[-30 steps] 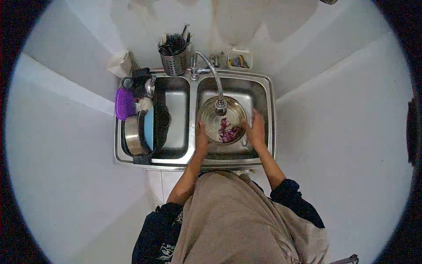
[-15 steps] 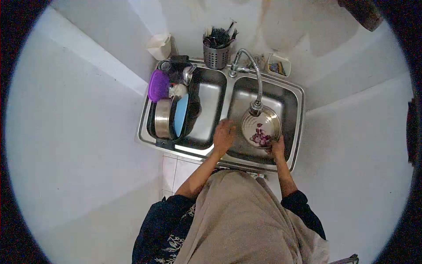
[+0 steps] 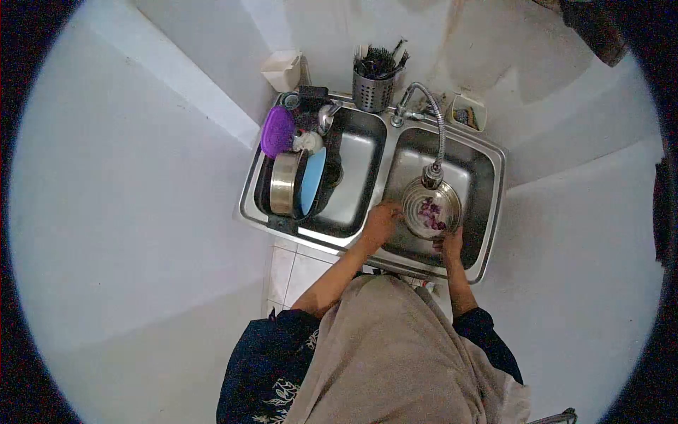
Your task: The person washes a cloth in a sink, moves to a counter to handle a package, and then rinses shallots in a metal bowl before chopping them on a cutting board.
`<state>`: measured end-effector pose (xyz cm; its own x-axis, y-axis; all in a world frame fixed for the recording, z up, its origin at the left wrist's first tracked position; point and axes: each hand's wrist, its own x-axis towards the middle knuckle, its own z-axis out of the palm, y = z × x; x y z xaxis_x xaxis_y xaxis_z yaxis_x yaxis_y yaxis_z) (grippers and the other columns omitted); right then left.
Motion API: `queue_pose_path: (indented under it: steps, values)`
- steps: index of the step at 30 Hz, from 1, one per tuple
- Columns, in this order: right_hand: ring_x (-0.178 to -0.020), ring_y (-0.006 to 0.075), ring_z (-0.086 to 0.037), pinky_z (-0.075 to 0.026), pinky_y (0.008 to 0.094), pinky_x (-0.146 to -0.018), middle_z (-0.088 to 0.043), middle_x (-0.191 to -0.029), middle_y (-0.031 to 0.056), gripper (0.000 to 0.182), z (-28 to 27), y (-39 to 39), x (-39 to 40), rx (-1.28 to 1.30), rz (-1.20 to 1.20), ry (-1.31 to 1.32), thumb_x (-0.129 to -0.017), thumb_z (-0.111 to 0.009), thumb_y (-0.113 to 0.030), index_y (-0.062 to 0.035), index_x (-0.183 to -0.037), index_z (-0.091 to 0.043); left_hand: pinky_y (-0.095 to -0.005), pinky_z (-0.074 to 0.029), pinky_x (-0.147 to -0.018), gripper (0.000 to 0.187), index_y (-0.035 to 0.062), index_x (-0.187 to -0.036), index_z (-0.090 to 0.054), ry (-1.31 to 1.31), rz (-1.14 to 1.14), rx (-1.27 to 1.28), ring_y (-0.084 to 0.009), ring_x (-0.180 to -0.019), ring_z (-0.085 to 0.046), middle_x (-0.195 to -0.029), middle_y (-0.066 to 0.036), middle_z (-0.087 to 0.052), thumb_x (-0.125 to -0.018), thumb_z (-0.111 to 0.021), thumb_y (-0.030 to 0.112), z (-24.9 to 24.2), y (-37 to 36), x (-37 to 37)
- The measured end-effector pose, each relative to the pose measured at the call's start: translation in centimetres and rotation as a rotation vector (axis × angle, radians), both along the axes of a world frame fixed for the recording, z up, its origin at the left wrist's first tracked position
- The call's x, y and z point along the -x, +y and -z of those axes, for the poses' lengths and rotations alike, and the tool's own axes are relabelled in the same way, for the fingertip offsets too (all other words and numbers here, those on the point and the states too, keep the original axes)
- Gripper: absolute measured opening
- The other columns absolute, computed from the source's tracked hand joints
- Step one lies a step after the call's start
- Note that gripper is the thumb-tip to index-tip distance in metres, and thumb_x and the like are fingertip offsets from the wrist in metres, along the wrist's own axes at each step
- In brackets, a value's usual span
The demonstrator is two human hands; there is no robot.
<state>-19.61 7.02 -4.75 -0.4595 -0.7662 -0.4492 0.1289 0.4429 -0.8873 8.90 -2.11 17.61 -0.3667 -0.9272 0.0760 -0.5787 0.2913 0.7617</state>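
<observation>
Under the faucet head in the right basin is a round, shiny metal bowl [image 3: 417, 225], with several small purple-red pieces that look like shallots [image 3: 431, 213] inside. My right hand [image 3: 450, 245] is closed on the bowl's near right rim. On the opposite side, my left hand [image 3: 382, 221] has its fingers at the left rim and appears to grip it; its fingertips are partly hard to make out. The flexible faucet [image 3: 432, 174] hangs over the far edge of the bowl.
A dish rack in the left basin holds a metal pot [image 3: 284, 185], a blue plate [image 3: 313, 182] and a purple basket [image 3: 278, 132]. Behind the sink [image 3: 388, 159] stand a perforated utensil holder [image 3: 372, 93] and a white sponge container [image 3: 467, 113]. Walls close in on both sides.
My left hand has moved right, from over the basin divider to the bowl's left rim. The purple pieces have shifted within the bowl. The camera view has shifted slightly.
</observation>
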Motion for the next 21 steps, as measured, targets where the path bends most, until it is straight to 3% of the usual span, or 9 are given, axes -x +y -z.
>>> queue_pose_path:
  steps: [2,5,8,11,13,14,16,21]
  values:
    - [-0.048,0.022,-0.058,-0.049,0.0336,-0.038,-0.059,-0.079,0.0134,0.037,0.2,0.0,0.1,0.1,-0.012,0.179,-0.091,-0.051,-0.018,-0.0084,-0.122,-0.032,-0.0462,-0.049,-0.069,0.014,-0.0004,-0.087,-0.063,-0.214,0.063,-0.192,-0.0334,-0.085,-0.062,-0.088,-0.023,-0.063,-0.079,-0.055,0.007,-3.1,-0.1,1.1]
    - [-0.052,0.023,-0.06,-0.049,0.0346,-0.039,-0.059,-0.085,0.015,0.036,1.5,0.3,0.6,0.128,-0.018,0.412,-0.092,-0.05,-0.016,-0.0058,-0.121,-0.032,-0.0443,-0.049,-0.071,0.011,-0.001,-0.083,-0.058,-0.313,0.061,-0.17,-0.034,-0.085,-0.061,-0.088,-0.023,-0.062,-0.078,-0.055,0.008,-4.4,0.1,1.4]
    - [-0.054,0.0235,-0.06,-0.05,0.0351,-0.039,-0.058,-0.091,0.0173,0.034,1.0,1.3,0.3,0.106,0.011,0.479,-0.091,-0.05,-0.014,-0.0041,-0.119,-0.032,-0.0442,-0.046,-0.081,0.012,0.001,-0.083,-0.055,-0.216,-0.014,0.004,-0.037,-0.095,-0.056,-0.102,-0.023,-0.059,-0.072,-0.056,0.005,-2.7,-0.1,-0.3]
    - [-0.055,0.0237,-0.06,-0.051,0.0348,-0.04,-0.056,-0.093,0.0184,0.033,-3.4,1.7,-1.2,-0.147,0.1,0.351,-0.09,-0.05,-0.012,-0.0038,-0.117,-0.032,-0.0469,-0.04,-0.09,0.023,0.0029,-0.089,-0.055,0.078,-0.148,0.385,-0.041,-0.104,-0.048,-0.117,-0.023,-0.05,-0.066,-0.055,-0.001,-2.4,-0.6,-3.4]
    - [-0.056,0.0244,-0.06,-0.052,0.0348,-0.041,-0.056,-0.093,0.0172,0.033,-7.6,1.9,-3.0,-0.063,0.163,0.232,-0.089,-0.05,-0.011,-0.0038,-0.116,-0.033,-0.0488,-0.035,-0.095,0.033,0.0032,-0.095,-0.057,-0.014,-0.271,0.482,-0.0432,-0.11,-0.043,-0.124,-0.022,-0.045,-0.063,-0.053,-0.007,-5.5,-0.4,-5.6]
    - [-0.059,0.025,-0.06,-0.052,0.0349,-0.043,-0.056,-0.094,0.0169,0.034,-7.7,2.1,-3.1,-0.057,0.173,0.25,-0.088,-0.05,-0.01,-0.0037,-0.117,-0.034,-0.0491,-0.035,-0.097,0.04,0.0022,-0.102,-0.057,-0.064,-0.343,0.534,-0.0429,-0.113,-0.043,-0.124,-0.023,-0.045,-0.063,-0.053,-0.008,-6.5,-0.6,-6.7]
    - [-0.064,0.0263,-0.061,-0.052,0.035,-0.045,-0.056,-0.096,0.0164,0.035,-5.1,2.4,-2.5,-0.063,0.19,0.323,-0.087,-0.051,-0.009,-0.0035,-0.118,-0.034,-0.0484,-0.031,-0.104,0.037,-0.0005,-0.11,-0.054,-0.118,-0.457,0.465,-0.0429,-0.122,-0.038,-0.131,-0.024,-0.041,-0.072,-0.056,0.0,-6.1,-0.7,-9.1]
    - [-0.079,0.0296,-0.063,-0.053,0.0345,-0.055,-0.057,-0.104,0.0165,0.04,-2.9,2.9,-2.5,0.023,0.154,0.367,-0.085,-0.052,-0.007,-0.0031,-0.121,-0.036,-0.0475,-0.032,-0.104,0.046,-0.0006,-0.124,-0.045,-0.164,-0.48,0.475,-0.0433,-0.124,-0.037,-0.137,-0.025,-0.036,-0.079,-0.056,0.004,-5.8,-2.0,-12.1]
